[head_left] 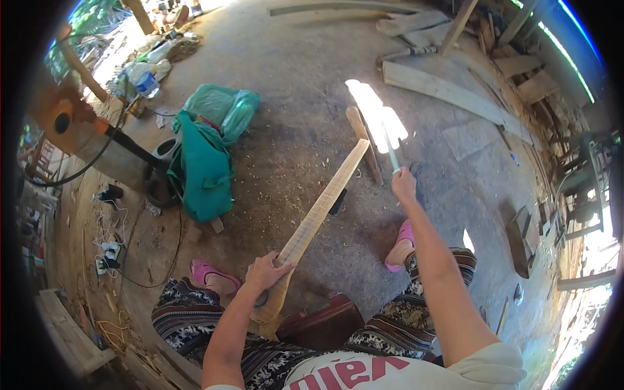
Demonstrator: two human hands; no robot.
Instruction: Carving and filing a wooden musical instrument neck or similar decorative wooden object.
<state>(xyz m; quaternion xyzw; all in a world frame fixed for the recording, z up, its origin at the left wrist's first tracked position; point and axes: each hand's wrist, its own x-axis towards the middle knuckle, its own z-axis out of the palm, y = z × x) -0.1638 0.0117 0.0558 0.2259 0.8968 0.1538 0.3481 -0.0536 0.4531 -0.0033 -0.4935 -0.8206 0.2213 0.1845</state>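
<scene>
A long, pale wooden piece, narrow at its far end and wider near my lap, slants away between my legs. My left hand grips its wide near part, with the thumb over the right edge. Out to the right, my right hand is closed round the near end of a long, narrow blade, perhaps a machete. Bright sunlight washes out the blade's far end. The blade is apart from the pale piece. A short brown stick of wood lies by the piece's far tip.
Left stand a green bag and an orange machine with a black hose. Planks lie at the far right. A dark red-brown block sits between my legs. Power strips and cables lie at left. Wood chips dot the floor.
</scene>
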